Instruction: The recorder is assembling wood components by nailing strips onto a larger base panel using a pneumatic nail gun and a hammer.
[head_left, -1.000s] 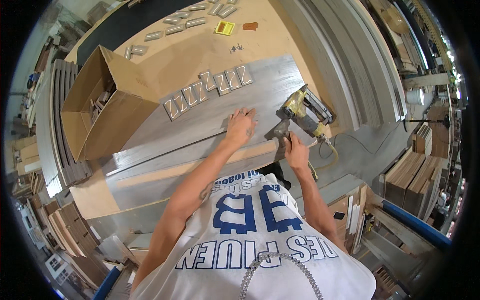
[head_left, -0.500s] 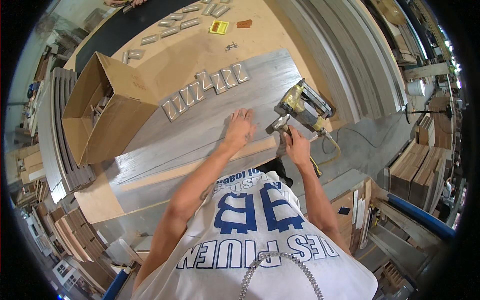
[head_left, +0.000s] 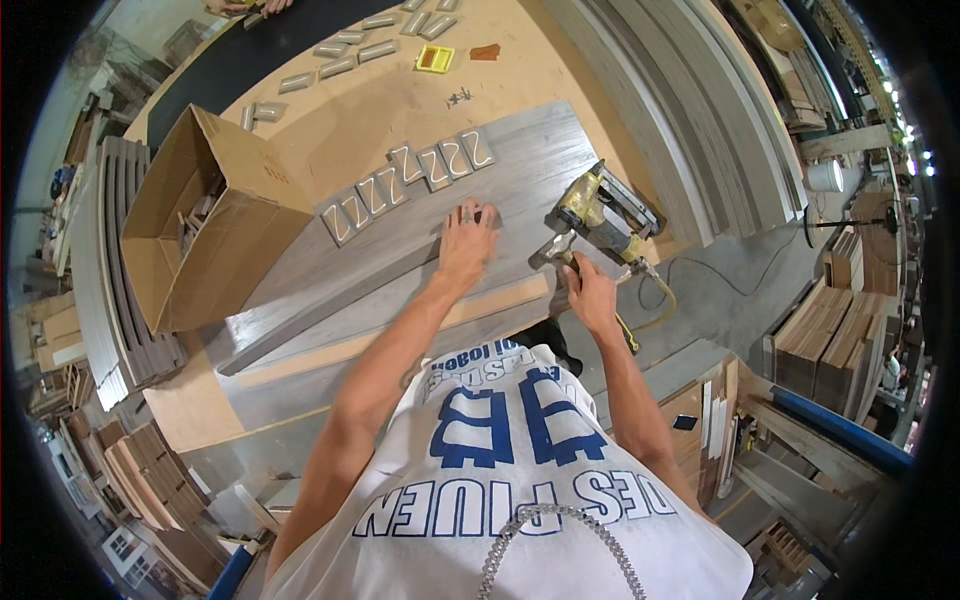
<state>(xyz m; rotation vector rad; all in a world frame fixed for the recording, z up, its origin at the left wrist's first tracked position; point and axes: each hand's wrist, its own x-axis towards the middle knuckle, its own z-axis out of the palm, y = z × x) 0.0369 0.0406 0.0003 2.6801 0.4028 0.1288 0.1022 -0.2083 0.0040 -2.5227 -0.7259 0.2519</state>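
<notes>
Holding hammer [head_left: 556, 248], right grip [head_left: 594, 298] closed; left grip [head_left: 468, 244] touching grey board [head_left: 398, 237], closure unclear.

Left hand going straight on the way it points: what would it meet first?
Likely the rightmost small grey block marked with a white squiggle, lying ahead of the left hand on the grey board; the hand's height is unclear.

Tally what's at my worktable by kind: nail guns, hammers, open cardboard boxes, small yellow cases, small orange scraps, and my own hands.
Nail gun: 1
Hammer: 1
Open cardboard box: 1
Small yellow case: 1
Small orange scrap: 1
Your hands: 2, the left hand and right hand
Total: 7
</notes>
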